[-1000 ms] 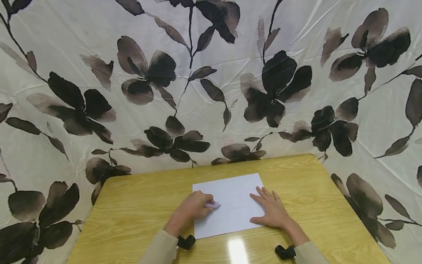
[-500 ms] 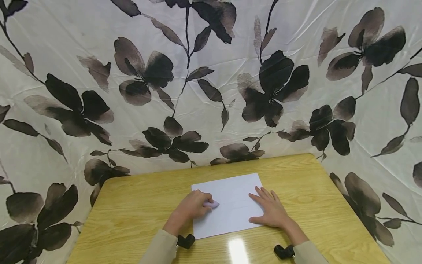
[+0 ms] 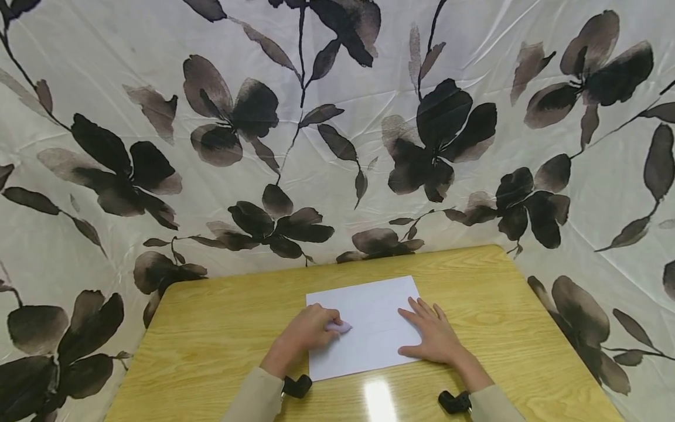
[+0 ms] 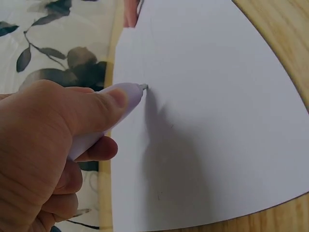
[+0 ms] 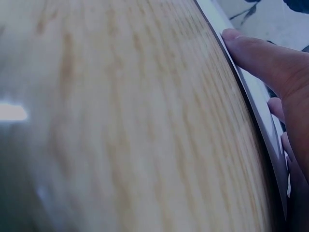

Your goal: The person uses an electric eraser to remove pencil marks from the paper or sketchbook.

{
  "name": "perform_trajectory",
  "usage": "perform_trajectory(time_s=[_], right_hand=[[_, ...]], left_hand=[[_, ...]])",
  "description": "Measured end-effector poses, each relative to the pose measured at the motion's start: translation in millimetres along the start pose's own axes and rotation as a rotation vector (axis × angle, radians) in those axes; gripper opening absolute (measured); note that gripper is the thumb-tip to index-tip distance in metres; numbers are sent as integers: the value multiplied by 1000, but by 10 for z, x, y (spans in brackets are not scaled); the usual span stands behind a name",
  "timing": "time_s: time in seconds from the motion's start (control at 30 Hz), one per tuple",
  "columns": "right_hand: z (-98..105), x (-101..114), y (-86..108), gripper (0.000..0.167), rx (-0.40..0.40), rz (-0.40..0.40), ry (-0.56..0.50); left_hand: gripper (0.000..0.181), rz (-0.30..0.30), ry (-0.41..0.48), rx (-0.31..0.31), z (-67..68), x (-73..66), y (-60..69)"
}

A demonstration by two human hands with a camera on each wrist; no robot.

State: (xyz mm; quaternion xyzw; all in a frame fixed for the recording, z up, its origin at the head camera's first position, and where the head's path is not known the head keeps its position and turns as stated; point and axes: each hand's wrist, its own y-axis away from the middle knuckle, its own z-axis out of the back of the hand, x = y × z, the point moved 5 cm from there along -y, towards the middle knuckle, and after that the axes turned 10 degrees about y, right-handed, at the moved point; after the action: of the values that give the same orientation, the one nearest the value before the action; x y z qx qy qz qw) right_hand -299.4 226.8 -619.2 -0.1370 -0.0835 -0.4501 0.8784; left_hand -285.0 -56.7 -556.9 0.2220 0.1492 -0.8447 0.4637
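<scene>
A white sheet of paper (image 3: 369, 328) lies on the wooden table. My left hand (image 3: 311, 328) grips a stubby lavender pen-like tool (image 3: 340, 327) over the sheet's left part. Its short grey tip (image 4: 144, 87) is at the paper in the left wrist view, and whether it touches cannot be told. Faint lines and a few tiny dark marks show on the paper. Spread fingers of my right hand (image 3: 435, 337) rest on the sheet's right edge. In the right wrist view, the thumb (image 5: 256, 55) lies along that edge.
The yellowish wooden table (image 3: 227, 328) extends around the sheet on all sides. A floral cloth (image 3: 337, 176) hangs behind and beside it. Black wrist devices (image 3: 297, 387) sit at both wrists, and a bright light reflection falls near the front.
The head view shifts very slightly. Both hands, the lavender tool and the paper keep almost the same places.
</scene>
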Motion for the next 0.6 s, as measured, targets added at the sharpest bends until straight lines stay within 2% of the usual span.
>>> perform_trajectory(time_s=[0.17, 0.4, 0.6], right_hand=[[9, -5, -4, 94, -3, 7, 0], [31, 5, -2, 94, -8, 2, 8], [35, 13, -5, 93, -1, -4, 8]], left_hand=[[9, 29, -20, -22, 24, 9, -5], [11, 25, 27, 5, -1, -6, 32], [15, 92, 68, -57, 23, 85, 96]])
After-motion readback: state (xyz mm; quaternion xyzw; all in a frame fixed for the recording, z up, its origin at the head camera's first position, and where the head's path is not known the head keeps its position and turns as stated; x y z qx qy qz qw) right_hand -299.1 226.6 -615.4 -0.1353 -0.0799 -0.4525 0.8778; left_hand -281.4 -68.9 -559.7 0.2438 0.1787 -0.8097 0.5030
